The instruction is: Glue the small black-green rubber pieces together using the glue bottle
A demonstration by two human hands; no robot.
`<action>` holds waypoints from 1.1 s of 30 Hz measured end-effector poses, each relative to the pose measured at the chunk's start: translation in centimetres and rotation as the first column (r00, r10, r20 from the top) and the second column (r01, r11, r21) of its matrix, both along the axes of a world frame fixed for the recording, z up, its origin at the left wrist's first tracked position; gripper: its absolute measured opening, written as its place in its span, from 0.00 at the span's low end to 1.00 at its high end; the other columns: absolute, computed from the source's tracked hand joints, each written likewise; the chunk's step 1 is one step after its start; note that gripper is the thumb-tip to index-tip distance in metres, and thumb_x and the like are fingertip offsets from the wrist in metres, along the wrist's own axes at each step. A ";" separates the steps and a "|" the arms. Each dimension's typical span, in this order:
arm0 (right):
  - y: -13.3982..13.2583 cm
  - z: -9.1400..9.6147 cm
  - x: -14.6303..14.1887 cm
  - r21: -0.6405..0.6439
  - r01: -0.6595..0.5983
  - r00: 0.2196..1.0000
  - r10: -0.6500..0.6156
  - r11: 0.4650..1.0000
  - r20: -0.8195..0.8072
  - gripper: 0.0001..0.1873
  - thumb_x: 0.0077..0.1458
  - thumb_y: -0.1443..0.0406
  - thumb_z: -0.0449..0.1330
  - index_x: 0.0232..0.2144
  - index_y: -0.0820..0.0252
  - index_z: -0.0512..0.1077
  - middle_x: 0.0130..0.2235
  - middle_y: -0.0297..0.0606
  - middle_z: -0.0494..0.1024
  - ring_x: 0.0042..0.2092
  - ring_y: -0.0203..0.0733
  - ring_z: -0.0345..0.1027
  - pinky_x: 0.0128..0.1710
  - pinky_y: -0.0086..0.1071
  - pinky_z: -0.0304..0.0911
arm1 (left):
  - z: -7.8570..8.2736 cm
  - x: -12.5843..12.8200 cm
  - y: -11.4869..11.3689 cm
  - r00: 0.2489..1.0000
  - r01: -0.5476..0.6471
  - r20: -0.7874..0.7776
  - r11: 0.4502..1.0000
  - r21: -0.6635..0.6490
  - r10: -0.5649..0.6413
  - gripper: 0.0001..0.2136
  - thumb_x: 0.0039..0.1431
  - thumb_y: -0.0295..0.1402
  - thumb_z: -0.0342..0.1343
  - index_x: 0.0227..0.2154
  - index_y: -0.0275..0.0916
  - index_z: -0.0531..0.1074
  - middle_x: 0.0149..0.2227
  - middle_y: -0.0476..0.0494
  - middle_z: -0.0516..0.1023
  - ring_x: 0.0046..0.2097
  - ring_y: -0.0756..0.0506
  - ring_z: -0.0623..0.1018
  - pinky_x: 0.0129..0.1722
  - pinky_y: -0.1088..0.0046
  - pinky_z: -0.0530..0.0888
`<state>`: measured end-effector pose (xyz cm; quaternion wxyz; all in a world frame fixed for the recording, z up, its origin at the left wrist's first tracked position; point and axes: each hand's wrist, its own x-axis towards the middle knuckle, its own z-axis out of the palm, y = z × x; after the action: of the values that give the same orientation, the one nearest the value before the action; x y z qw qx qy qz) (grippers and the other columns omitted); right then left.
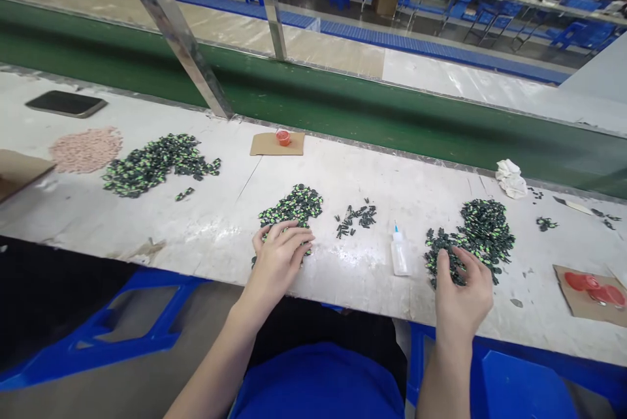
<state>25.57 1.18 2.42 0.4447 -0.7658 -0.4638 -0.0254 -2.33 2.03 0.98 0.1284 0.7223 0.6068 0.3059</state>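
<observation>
My left hand rests over the near side of a pile of small black and green pieces. Its fingers are loosely bent and a little apart, covering part of that pile. At the right, my right hand reaches into another heap of black and green pieces, thumb and fingers apart at its near left edge. I see nothing held in either hand, though the fingertips partly hide the pieces beneath. Between the hands lie scattered small black pieces and a clear bottle with a blue tip.
Leftward on the white table are another black and green pile, pinkish pieces and a phone. A red pot sits on cardboard at the back. Crumpled tissue and red containers lie right. A metal post rises behind.
</observation>
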 end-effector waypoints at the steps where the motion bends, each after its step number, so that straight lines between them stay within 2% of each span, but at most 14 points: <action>1: 0.1 -0.1 -0.1 -0.037 -0.013 0.999 0.014 0.999 0.051 0.24 0.52 0.50 0.57 0.38 0.64 0.76 0.43 0.50 0.76 0.45 0.53 0.67 0.44 0.44 0.64 | -0.2 -0.2 0.0 0.999 0.014 -0.047 1.000 0.011 -0.013 0.08 0.63 0.28 0.50 0.35 0.45 0.75 0.41 0.47 0.81 0.53 0.38 0.72 0.54 0.49 0.55; 5: 0.2 -1.3 -1.5 -0.238 -0.121 0.971 0.164 0.964 0.172 0.36 0.50 0.40 0.53 0.40 0.67 0.76 0.44 0.55 0.75 0.50 0.60 0.58 0.49 0.51 0.56 | -0.8 0.0 -0.3 0.976 0.095 -0.197 0.995 0.018 -0.090 0.10 0.60 0.23 0.51 0.33 0.44 0.75 0.38 0.46 0.81 0.54 0.36 0.70 0.55 0.47 0.54; 7: 0.4 -2.2 -2.1 -0.279 -0.153 0.961 0.208 0.948 0.181 0.37 0.50 0.38 0.51 0.36 0.67 0.77 0.43 0.57 0.74 0.49 0.60 0.56 0.50 0.52 0.54 | -1.0 0.3 -0.5 0.967 0.112 -0.232 0.994 0.015 -0.106 0.11 0.59 0.22 0.51 0.32 0.43 0.75 0.38 0.45 0.80 0.55 0.36 0.69 0.55 0.47 0.55; 9: 0.5 -3.0 -2.2 -0.258 -0.194 0.956 0.241 0.947 0.165 0.35 0.52 0.40 0.50 0.33 0.66 0.76 0.42 0.57 0.73 0.49 0.59 0.56 0.50 0.53 0.53 | -1.2 0.3 -0.6 0.966 0.103 -0.243 0.994 0.031 -0.092 0.11 0.59 0.22 0.50 0.30 0.42 0.75 0.38 0.44 0.79 0.54 0.36 0.69 0.55 0.47 0.56; 12: 0.6 -3.0 -2.1 -0.183 -0.245 0.963 0.261 0.952 0.069 0.29 0.51 0.42 0.54 0.32 0.63 0.74 0.41 0.55 0.74 0.49 0.59 0.58 0.49 0.52 0.54 | -1.4 0.2 -0.5 0.965 0.090 -0.249 0.995 0.045 -0.076 0.12 0.59 0.21 0.49 0.29 0.42 0.75 0.38 0.43 0.79 0.54 0.36 0.69 0.54 0.48 0.57; 15: 0.3 -2.0 -2.2 -0.188 -0.280 0.951 0.245 0.941 -0.188 0.27 0.48 0.45 0.59 0.38 0.62 0.71 0.39 0.50 0.76 0.42 0.54 0.66 0.41 0.44 0.61 | -1.5 0.1 -0.1 0.962 0.104 -0.255 0.994 0.025 -0.094 0.14 0.58 0.19 0.48 0.33 0.42 0.75 0.41 0.41 0.77 0.54 0.36 0.68 0.54 0.48 0.58; 17: 0.1 -1.2 -2.5 -0.161 -0.345 0.886 0.265 0.925 -0.381 0.26 0.47 0.48 0.62 0.41 0.60 0.70 0.37 0.45 0.78 0.36 0.48 0.69 0.35 0.38 0.63 | -1.5 -0.1 0.3 0.959 0.124 -0.256 0.992 0.011 -0.117 0.14 0.59 0.19 0.48 0.35 0.43 0.75 0.42 0.40 0.76 0.54 0.37 0.67 0.53 0.49 0.58; 20: -0.2 -0.9 -2.8 0.010 -0.385 0.766 0.326 0.923 -0.554 0.22 0.43 0.53 0.67 0.38 0.60 0.73 0.36 0.41 0.78 0.34 0.43 0.69 0.31 0.33 0.63 | -1.6 -0.4 1.0 0.966 0.148 -0.213 0.989 -0.016 -0.148 0.13 0.59 0.21 0.48 0.34 0.45 0.76 0.40 0.41 0.76 0.52 0.38 0.68 0.54 0.49 0.57; 23: -0.1 -1.3 -2.9 0.160 -0.305 0.639 0.326 0.939 -0.697 0.18 0.40 0.56 0.69 0.33 0.61 0.75 0.30 0.36 0.76 0.27 0.36 0.64 0.25 0.30 0.58 | -1.3 -0.7 1.2 0.967 0.183 -0.167 0.982 -0.056 -0.190 0.14 0.59 0.21 0.48 0.35 0.46 0.75 0.36 0.44 0.75 0.46 0.40 0.70 0.55 0.50 0.56; 27: 0.4 -2.0 -2.7 0.289 -0.206 0.417 0.351 0.935 -0.839 0.17 0.39 0.55 0.67 0.28 0.62 0.75 0.22 0.31 0.70 0.19 0.28 0.51 0.18 0.26 0.46 | -0.3 -0.6 0.8 0.927 0.217 -0.291 0.971 -0.098 -0.236 0.23 0.51 0.12 0.42 0.39 0.44 0.73 0.36 0.43 0.73 0.44 0.42 0.69 0.55 0.51 0.57; 29: 0.5 -2.1 -2.7 0.299 -0.181 0.377 0.347 0.937 -0.859 0.17 0.39 0.54 0.66 0.27 0.62 0.74 0.21 0.31 0.69 0.19 0.28 0.50 0.17 0.26 0.44 | 0.1 -0.4 0.6 0.906 0.216 -0.348 0.970 -0.107 -0.240 0.27 0.47 0.09 0.39 0.40 0.42 0.72 0.37 0.42 0.72 0.45 0.42 0.68 0.54 0.51 0.57; 33: 0.5 -1.9 -2.8 0.271 -0.196 0.423 0.330 0.942 -0.844 0.17 0.41 0.53 0.65 0.27 0.62 0.74 0.22 0.32 0.71 0.19 0.31 0.54 0.17 0.26 0.46 | 0.1 -0.2 0.8 0.917 0.194 -0.336 0.976 -0.095 -0.215 0.23 0.49 0.10 0.40 0.34 0.42 0.72 0.35 0.43 0.72 0.44 0.42 0.69 0.53 0.52 0.58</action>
<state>22.78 1.70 0.50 0.6664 -0.5554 -0.2797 0.4113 -2.57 2.84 1.06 0.0731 0.8197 0.5501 0.1417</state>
